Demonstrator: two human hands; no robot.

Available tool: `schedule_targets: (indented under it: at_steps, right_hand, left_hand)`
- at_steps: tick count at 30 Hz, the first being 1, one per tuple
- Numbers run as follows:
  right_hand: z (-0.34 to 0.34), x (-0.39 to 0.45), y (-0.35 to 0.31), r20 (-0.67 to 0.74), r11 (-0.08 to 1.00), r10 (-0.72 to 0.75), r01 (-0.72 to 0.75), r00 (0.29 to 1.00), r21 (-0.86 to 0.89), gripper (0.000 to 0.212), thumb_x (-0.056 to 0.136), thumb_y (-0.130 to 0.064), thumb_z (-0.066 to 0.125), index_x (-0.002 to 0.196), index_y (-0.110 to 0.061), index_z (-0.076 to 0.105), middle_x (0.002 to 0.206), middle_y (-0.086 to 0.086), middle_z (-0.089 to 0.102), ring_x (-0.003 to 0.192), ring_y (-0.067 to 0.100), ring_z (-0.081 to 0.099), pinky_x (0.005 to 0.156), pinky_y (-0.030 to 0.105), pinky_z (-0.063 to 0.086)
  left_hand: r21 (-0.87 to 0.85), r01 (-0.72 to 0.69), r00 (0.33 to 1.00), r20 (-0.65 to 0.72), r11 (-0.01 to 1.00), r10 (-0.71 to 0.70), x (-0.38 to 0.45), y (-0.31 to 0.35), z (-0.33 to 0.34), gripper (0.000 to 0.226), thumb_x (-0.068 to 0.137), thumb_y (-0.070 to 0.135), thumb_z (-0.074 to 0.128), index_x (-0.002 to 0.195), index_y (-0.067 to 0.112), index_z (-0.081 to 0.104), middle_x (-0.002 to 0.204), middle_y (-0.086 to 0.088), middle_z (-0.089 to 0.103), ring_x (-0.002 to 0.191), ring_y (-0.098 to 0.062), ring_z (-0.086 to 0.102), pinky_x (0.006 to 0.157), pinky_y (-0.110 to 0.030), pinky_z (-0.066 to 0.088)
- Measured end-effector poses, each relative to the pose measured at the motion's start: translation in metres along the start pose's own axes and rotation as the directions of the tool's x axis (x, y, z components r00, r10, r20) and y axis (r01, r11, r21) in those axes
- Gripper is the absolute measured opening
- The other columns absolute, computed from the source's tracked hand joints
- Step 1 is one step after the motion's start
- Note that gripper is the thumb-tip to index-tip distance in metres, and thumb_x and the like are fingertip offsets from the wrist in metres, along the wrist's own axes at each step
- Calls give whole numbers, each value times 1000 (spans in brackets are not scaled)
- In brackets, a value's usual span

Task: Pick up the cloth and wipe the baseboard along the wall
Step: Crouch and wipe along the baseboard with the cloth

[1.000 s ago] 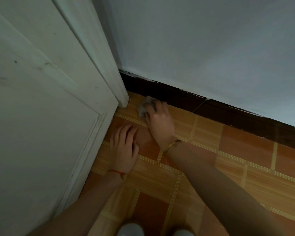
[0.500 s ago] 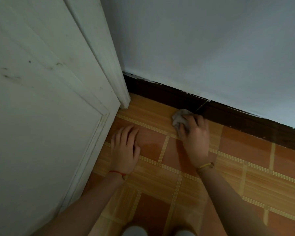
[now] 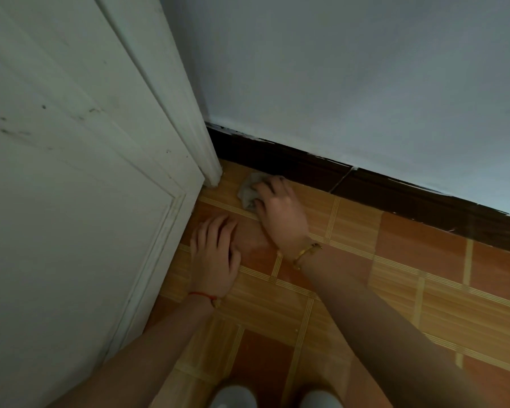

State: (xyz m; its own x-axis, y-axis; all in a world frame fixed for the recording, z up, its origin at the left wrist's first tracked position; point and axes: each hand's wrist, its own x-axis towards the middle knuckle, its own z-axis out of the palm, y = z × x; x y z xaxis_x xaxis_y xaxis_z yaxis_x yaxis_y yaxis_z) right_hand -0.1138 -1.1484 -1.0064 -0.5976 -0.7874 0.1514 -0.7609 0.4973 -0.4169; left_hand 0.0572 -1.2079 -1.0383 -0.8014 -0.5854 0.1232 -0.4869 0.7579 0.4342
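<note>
A dark brown baseboard [image 3: 365, 187] runs along the foot of the pale wall, from the door frame down to the right. My right hand [image 3: 280, 210], with a gold bracelet at the wrist, grips a small crumpled grey cloth [image 3: 248, 191] pressed at the foot of the baseboard near the door frame. Fingers cover most of the cloth. My left hand [image 3: 215, 257], with a red string at the wrist, lies flat on the tiled floor with fingers spread, holding nothing.
A white panelled door [image 3: 71, 216] and its frame [image 3: 209, 169] fill the left side. The floor [image 3: 395, 290] is orange and tan tile. Two pale rounded shapes [image 3: 233, 399], probably my shoe tips, show at the bottom edge.
My right hand has slid the cloth back left along the baseboard toward the door frame, after sweeping right half a second before. The left hand has stayed flat on the floor.
</note>
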Motion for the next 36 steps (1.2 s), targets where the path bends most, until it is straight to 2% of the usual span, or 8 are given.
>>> schedule_targets:
  at_steps: [9, 12, 17, 22, 27, 30, 33, 36]
  right_hand:
    - [-44, -63, 68, -161, 946, 306, -319, 938, -56, 27, 83, -14, 69, 107, -2, 65, 108, 20, 60, 101, 36, 53, 83, 41, 48]
    - [-37, -49, 55, -143, 975, 218, -223, 966, -23, 25, 83, -10, 69, 106, -2, 64, 108, 19, 58, 99, 34, 53, 82, 41, 50]
    - [-32, -9, 18, -198, 987, -147, 132, 969, -89, 20, 86, 0, 64, 106, -2, 64, 111, 19, 58, 98, 29, 52, 81, 35, 48]
    - [-43, -3, 31, -384, 979, -184, 135, 905, -153, 21, 86, 7, 60, 105, 0, 65, 111, 23, 58, 103, 32, 51, 89, 37, 46]
    - [-43, -38, 44, -494, 967, 242, -166, 835, 192, 24, 84, 0, 69, 107, -1, 61, 116, 20, 51, 108, 23, 51, 90, 25, 47]
    - [-34, -25, 15, -473, 820, 540, -310, 696, 481, 27, 81, -6, 73, 104, -2, 58, 112, 15, 53, 100, 14, 54, 82, 6, 42]
    - [-24, 3, -17, -360, 585, 766, -348, 532, 733, 31, 78, -9, 76, 98, -5, 54, 106, 10, 56, 94, 14, 57, 75, 7, 46]
    - [-8, 26, -45, -271, 465, 829, -334, 490, 820, 30, 78, -11, 77, 95, -9, 52, 101, 8, 59, 90, 14, 58, 76, 13, 48]
  left_hand:
    - [0, 14, 1000, 11, 1000, -14, 0, 2, -1, 48, 90, 19, 44, 135, 9, 57, 141, -12, 53, 131, -31, 44, 108, -59, 37]
    - [2, 19, 1000, 17, 1000, -19, 1, 2, -1, 48, 90, 20, 43, 135, 9, 57, 141, -12, 53, 131, -32, 45, 109, -58, 37]
    - [6, 13, 1000, 13, 1000, -13, -1, 1, 0, 48, 90, 20, 45, 135, 10, 57, 140, -12, 53, 129, -31, 46, 108, -57, 38]
    - [-4, 4, 1000, 10, 1000, -4, 0, 1, -1, 48, 90, 20, 45, 136, 11, 56, 141, -11, 52, 129, -30, 44, 109, -56, 37]
    - [-10, 14, 1000, 7, 1000, -14, 0, 3, -1, 49, 89, 19, 45, 135, 11, 56, 141, -10, 52, 130, -29, 43, 109, -56, 36]
    - [-11, 5, 1000, 9, 1000, -5, 1, 2, -1, 49, 89, 19, 45, 136, 10, 56, 141, -11, 52, 130, -29, 43, 109, -57, 36]
    - [-9, 4, 1000, 2, 1000, -4, 1, 2, -2, 49, 89, 19, 45, 135, 10, 57, 140, -12, 53, 130, -30, 44, 110, -56, 35]
    - [2, 1, 1000, 8, 1000, -1, 1, 2, -2, 49, 88, 19, 45, 135, 9, 57, 140, -12, 53, 130, -29, 43, 111, -54, 34]
